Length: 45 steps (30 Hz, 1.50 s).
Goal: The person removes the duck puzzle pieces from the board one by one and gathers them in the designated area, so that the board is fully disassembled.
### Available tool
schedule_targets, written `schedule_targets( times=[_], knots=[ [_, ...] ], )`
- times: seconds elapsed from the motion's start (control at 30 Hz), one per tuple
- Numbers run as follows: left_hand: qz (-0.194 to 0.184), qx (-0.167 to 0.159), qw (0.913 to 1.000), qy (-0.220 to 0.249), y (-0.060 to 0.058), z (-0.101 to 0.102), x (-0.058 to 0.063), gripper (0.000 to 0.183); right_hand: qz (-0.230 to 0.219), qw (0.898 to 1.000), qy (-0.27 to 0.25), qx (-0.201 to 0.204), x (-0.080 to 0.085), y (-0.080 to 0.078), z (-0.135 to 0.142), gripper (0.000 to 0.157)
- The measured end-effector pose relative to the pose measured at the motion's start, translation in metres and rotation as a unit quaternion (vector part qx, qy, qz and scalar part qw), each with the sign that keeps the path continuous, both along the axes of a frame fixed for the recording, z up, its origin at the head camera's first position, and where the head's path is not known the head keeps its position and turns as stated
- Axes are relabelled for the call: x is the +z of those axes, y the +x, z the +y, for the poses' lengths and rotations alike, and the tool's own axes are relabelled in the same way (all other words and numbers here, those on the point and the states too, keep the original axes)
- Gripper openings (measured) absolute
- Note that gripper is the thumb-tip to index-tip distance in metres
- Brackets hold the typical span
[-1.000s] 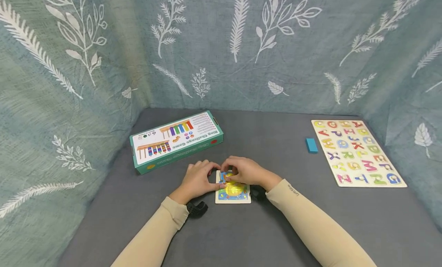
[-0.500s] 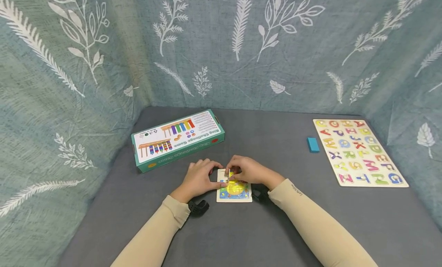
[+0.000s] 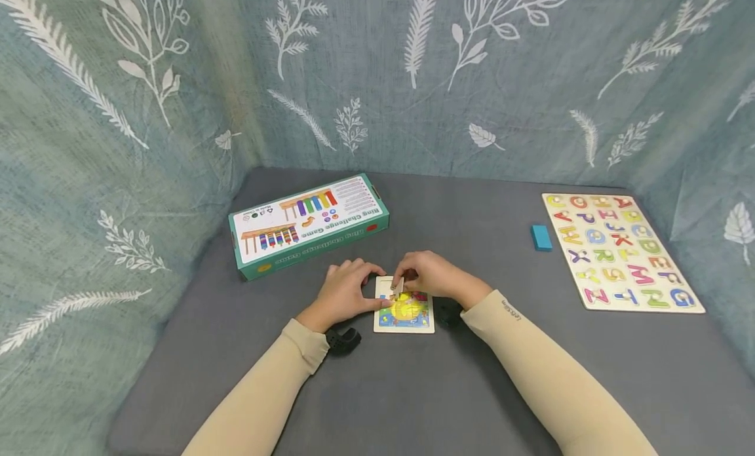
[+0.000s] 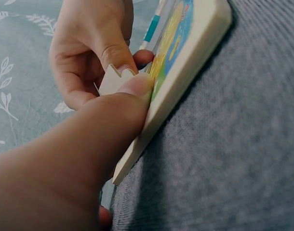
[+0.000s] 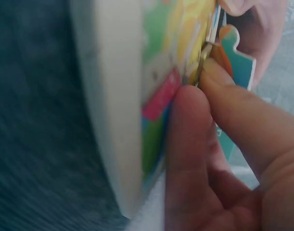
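Observation:
A small wooden jigsaw puzzle (image 3: 404, 330) with a yellow picture on a blue ground lies mid-table, bare pale wood showing at its upper left. My left hand (image 3: 348, 291) holds its left side, thumb reaching over the picture and index finger by the upper-left corner. Over the puzzle's top part, my right hand (image 3: 433, 274) pinches a puzzle piece (image 3: 398, 287), tilted up on edge. Its pale back (image 4: 111, 83) shows in the left wrist view, beside my left thumb. Seen from the right wrist, the piece (image 5: 242, 70) has a teal and orange face.
A green Ring Challenge Game box (image 3: 309, 225) lies at the back left. Toward the right stand a blue block (image 3: 541, 238) and a wooden alphabet board (image 3: 622, 253) with knobbed letters. Patterned cloth (image 3: 383, 76) hangs behind the grey table (image 3: 377, 390).
My right hand has raised the piece at the puzzle's upper left and tipped it on edge, baring the wood beneath. My left hand keeps its hold. The head view has shifted slightly.

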<state>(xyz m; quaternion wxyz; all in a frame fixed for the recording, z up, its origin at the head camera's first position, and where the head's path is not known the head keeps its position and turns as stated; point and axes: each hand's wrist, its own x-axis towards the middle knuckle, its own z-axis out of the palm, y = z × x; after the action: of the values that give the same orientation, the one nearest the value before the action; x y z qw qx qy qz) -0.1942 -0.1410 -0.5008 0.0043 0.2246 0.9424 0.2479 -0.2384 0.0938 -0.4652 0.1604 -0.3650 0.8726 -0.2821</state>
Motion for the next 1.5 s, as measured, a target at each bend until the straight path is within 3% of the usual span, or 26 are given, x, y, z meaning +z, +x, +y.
schedule_targets(
  times=[0.17, 0.3, 0.57, 0.83, 1.1, 1.37, 1.5],
  knots=[
    [0.001, -0.001, 1.0000, -0.003, -0.005, -0.003, 0.002, 0.061, -0.021, 0.998, 0.049, 0.027, 0.010, -0.010, -0.009, 0.016],
    [0.001, -0.002, 1.0000, -0.005, -0.004, -0.004, 0.003, 0.063, -0.048, 0.995, 0.088, 0.018, 0.014, -0.010, -0.017, 0.022],
    [-0.002, -0.004, 0.9999, -0.010, 0.005, -0.002, 0.003, 0.064, -0.064, 0.993, 0.095, -0.003, 0.007, -0.002, -0.021, 0.028],
    [-0.006, -0.004, 0.9998, -0.020, 0.009, 0.003, 0.003, 0.064, -0.072, 0.996, 0.050, -0.022, 0.009, 0.004, -0.014, 0.014],
    [-0.008, 0.002, 0.9998, -0.017, 0.006, 0.003, 0.004, 0.063, -0.060, 0.997, 0.048, -0.020, 0.013, 0.009, -0.013, 0.008],
    [-0.011, 0.001, 0.9998, -0.016, 0.007, 0.003, 0.003, 0.062, -0.021, 0.999, 0.012, -0.046, 0.001, 0.012, -0.012, 0.003],
    [-0.010, 0.001, 0.9998, -0.018, 0.007, 0.002, 0.003, 0.063, -0.027, 0.997, -0.014, -0.068, -0.003, 0.012, -0.012, 0.004]
  ],
)
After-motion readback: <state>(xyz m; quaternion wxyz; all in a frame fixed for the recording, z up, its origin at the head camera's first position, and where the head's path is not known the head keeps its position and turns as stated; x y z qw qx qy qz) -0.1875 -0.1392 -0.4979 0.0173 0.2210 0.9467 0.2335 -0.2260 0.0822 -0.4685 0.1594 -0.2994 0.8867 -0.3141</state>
